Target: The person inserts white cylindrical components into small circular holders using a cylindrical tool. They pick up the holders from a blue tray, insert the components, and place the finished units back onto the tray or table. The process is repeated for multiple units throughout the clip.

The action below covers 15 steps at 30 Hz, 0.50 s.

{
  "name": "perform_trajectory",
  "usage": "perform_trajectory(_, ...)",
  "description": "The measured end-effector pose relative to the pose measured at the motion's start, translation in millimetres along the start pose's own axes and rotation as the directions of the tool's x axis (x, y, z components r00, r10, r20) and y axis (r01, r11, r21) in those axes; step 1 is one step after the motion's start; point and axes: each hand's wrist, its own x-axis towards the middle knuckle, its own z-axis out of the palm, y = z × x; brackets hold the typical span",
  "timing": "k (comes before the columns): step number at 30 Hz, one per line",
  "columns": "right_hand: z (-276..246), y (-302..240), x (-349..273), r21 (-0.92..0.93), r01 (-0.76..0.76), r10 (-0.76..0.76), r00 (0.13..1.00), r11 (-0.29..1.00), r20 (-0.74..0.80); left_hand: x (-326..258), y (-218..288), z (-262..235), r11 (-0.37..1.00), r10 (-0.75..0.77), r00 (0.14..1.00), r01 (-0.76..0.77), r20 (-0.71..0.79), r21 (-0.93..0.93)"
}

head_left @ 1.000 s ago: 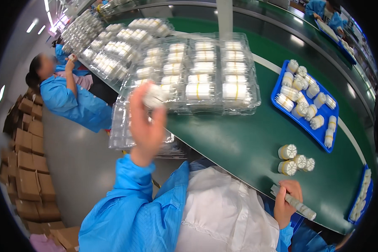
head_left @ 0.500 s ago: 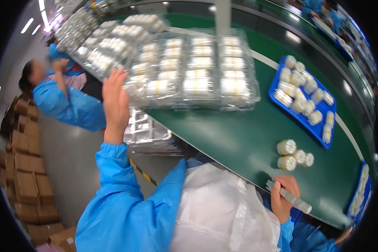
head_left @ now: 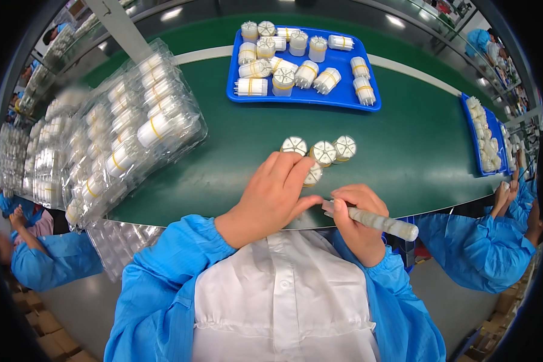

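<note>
My left hand [head_left: 273, 194] reaches over the green table, thumb spread from the fingers. Its fingertips lie at the edge of the nearest white ribbed cylinder [head_left: 314, 175], partly covering it; I cannot tell whether they press on it. Just beyond stand more such cylinders [head_left: 324, 153], upright, with spoked round tops and yellow bands. In my right hand [head_left: 362, 226], closed near the table's front edge, is a rod-like tool with a whitish wrapped handle [head_left: 383, 224]. A short flat tip [head_left: 327, 207] sticks out of the fist toward my left thumb.
A blue tray [head_left: 308, 104] of banded cylinders lies farther back. Stacked clear plastic trays [head_left: 184, 130] with more cylinders fill the left side. Another blue tray [head_left: 495, 130] sits at the right. Co-workers in blue sleeves [head_left: 473, 247] are at both sides.
My view has swung round to the cylinders and blue tray. My left hand has left the clear plastic trays and come to the standing cylinders. My right hand still grips the tool.
</note>
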Motion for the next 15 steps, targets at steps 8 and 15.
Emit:
perform_trajectory(8,2,11,6,0.017,-0.037,0.037,0.999,0.999,0.005,-4,-6,23,0.999,-0.032,0.995,0.032,-0.090,-0.001)
perform_trajectory(15,11,12,12,0.066,0.027,-0.026,1.000,0.997,-0.015,-26,-4,7,0.997,-0.044,0.997,0.040,-0.061,-0.070)
